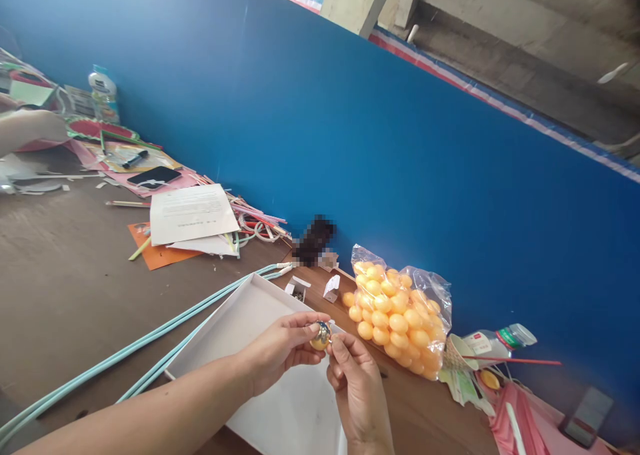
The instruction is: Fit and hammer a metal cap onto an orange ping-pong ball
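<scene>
Between the thumb and fingers of my left hand (287, 342) is a shiny gold ball (320, 336). My right hand (357, 385) meets it from the other side, thumb and forefinger pinched together at the ball's edge. A small pale bit shows at those fingertips, too small to name. Both hands are above a shallow white tray (285, 418), whose bare floor shows beneath them. Just beyond the tray stand a small open white box (299, 286) with tiny dark pieces in it and another small white box (331, 288).
A plastic bag of orange balls (400, 315) leans near the blue partition (320, 128). To the right lie a clear bottle (500, 340) and a phone (587, 415). Pale blue cords (150, 338), papers (193, 215) and another person's arm (30, 132) are on the left.
</scene>
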A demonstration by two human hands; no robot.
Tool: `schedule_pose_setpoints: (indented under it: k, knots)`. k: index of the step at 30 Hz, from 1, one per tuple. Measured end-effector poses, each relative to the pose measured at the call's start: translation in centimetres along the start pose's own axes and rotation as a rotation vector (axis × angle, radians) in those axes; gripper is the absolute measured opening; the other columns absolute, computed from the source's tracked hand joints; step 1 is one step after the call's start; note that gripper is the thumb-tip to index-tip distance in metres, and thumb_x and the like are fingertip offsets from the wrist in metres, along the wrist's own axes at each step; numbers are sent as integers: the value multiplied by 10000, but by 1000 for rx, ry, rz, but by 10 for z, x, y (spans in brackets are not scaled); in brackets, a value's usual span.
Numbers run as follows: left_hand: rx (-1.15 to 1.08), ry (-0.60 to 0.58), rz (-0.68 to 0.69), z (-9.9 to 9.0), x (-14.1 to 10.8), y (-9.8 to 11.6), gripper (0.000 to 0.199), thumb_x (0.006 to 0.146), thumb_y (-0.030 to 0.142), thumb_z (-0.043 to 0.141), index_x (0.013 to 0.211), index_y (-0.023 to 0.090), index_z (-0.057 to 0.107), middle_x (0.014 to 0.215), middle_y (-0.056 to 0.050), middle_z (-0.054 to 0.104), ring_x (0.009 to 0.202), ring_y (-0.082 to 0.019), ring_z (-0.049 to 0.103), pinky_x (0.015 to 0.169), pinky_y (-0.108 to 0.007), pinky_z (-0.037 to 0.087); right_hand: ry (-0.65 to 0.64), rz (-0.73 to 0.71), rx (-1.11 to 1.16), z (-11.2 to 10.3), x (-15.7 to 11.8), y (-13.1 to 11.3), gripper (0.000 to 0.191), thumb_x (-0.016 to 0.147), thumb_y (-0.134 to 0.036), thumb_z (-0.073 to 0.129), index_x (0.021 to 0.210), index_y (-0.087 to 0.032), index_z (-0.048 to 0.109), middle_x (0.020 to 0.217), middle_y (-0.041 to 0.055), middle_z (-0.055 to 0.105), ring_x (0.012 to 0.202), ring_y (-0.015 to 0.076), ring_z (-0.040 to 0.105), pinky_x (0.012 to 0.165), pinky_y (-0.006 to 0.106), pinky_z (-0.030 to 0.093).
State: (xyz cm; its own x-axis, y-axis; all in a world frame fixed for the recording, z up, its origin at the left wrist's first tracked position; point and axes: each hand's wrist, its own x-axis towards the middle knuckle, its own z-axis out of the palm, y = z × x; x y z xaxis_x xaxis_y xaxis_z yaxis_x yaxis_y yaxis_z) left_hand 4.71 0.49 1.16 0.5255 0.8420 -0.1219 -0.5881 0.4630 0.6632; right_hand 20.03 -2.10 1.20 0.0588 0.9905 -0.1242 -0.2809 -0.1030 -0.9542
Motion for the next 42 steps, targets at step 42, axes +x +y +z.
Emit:
schedule_pose_setpoints:
  k: [42]
  knots:
    - [23,-17,-3,0,-1,-1,350,754,304,649,1058,131,634,873,-90,650,680,-114,585,730,-267,466,-94,9,-8,-2,-2,-2,178,761,-323,674,748,-162,601,543,-55,407,478,45,279,474,214,193]
